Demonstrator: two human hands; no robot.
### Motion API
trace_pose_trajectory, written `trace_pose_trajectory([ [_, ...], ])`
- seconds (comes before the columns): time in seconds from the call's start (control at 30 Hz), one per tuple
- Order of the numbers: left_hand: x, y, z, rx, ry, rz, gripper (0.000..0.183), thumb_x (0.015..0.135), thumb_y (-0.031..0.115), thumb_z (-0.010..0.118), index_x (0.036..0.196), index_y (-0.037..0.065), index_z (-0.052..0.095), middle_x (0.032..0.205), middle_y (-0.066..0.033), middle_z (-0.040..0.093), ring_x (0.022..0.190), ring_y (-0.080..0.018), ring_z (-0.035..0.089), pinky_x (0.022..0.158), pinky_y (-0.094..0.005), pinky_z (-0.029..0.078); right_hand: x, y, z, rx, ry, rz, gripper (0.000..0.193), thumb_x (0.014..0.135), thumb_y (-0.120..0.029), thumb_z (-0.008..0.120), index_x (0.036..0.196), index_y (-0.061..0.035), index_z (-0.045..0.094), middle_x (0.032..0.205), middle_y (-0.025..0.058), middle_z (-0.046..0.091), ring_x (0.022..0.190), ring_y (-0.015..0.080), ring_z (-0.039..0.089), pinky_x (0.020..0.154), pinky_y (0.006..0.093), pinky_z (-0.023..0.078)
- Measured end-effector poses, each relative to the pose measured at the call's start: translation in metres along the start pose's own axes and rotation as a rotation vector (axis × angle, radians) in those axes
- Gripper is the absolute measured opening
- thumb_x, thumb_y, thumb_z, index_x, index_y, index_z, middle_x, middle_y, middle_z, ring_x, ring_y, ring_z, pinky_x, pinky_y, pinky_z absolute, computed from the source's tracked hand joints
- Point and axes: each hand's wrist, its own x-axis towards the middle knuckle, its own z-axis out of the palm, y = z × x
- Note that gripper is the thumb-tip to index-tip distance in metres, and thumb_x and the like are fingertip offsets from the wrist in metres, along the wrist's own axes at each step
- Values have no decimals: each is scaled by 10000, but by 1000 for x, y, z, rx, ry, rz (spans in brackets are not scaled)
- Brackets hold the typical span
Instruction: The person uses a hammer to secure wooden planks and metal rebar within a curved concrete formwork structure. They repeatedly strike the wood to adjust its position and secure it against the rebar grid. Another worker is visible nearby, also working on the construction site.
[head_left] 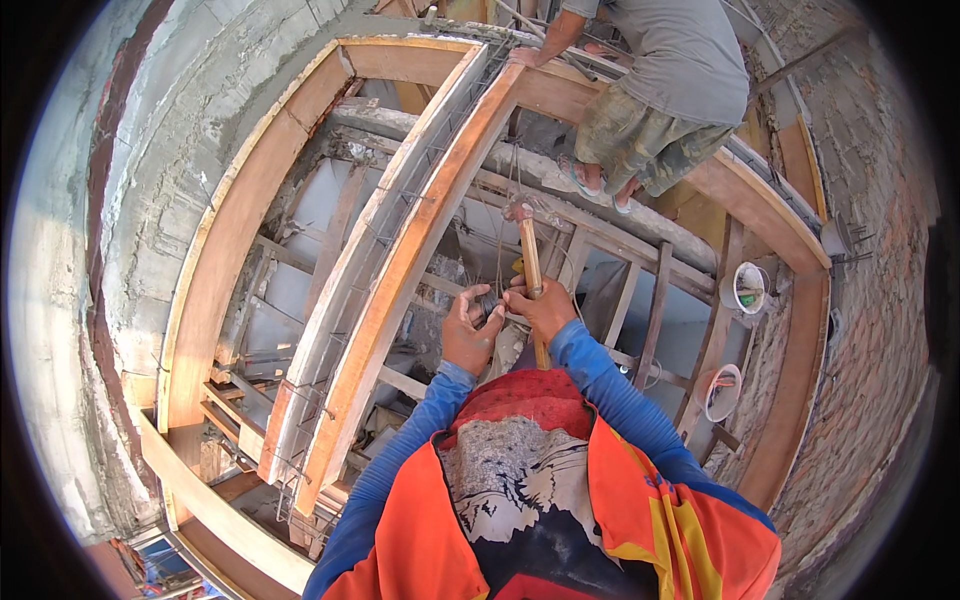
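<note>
In front of my chest, my left hand [471,328] is closed, thumb and fingers curled about a small dark roundish thing [488,304] whose kind I cannot make out. My right hand [546,308] is right beside it, wrapped round the wooden handle of a hammer [530,250]. The hammer's head points away from me, and its handle end comes out below my palm. The right fingertips reach toward the dark thing; whether they touch it is unclear. Thin wires [503,225] hang just beyond my hands.
Long plywood formwork boards [425,225] with steel bars [400,210] between them run at left. Timber braces [655,310] cross below. Two white buckets [722,394] stand at right. A person in grey [675,60] bends at the far right, one hand on the board. A brick wall [860,380] bounds the right.
</note>
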Motion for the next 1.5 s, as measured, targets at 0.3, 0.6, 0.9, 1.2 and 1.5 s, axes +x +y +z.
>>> trace_pose_trajectory([
  [0.3, -13, 1, 6, 329, -42, -12, 467, 931, 157, 701, 1315, 11, 479, 937, -215, 734, 920, -267, 746, 784, -354, 589, 1, 36, -9, -162, -3, -6, 369, 831, -156, 794, 1074, 59, 619, 877, 74, 682, 774, 147, 659, 699, 287, 544],
  [0.6, -18, -16, 1, 469, -53, 11, 453, 924, 177, 701, 1305, 41, 496, 952, -232, 740, 904, -309, 750, 757, -377, 582, 5, 58, -13, 59, -53, 160, 342, 846, -147, 778, 1068, 56, 615, 821, 72, 670, 711, 140, 649, 649, 279, 528],
  [0.9, -22, -17, 9, 495, -67, 77, 470, 904, 163, 707, 1312, 61, 496, 942, -239, 729, 921, -395, 721, 768, -425, 571, 6, 79, -21, -72, -37, 123, 343, 849, -154, 763, 1065, 46, 587, 820, 76, 660, 713, 147, 649, 641, 286, 529],
  [1.2, -26, -10, 6, 412, -77, -27, 459, 915, 122, 694, 1320, 36, 494, 979, -216, 735, 927, -274, 748, 782, -356, 583, 12, 90, -22, 41, -86, 169, 340, 857, -136, 773, 1078, 36, 579, 856, 70, 664, 756, 150, 665, 684, 285, 552],
  [1.5, -25, -22, 3, 420, -12, -72, 411, 903, 122, 711, 1273, 35, 553, 961, -201, 741, 924, -231, 744, 787, -343, 585, 12, 91, -16, -57, -95, 162, 426, 822, -209, 824, 1077, 45, 596, 832, 67, 665, 747, 146, 650, 686, 286, 528],
])
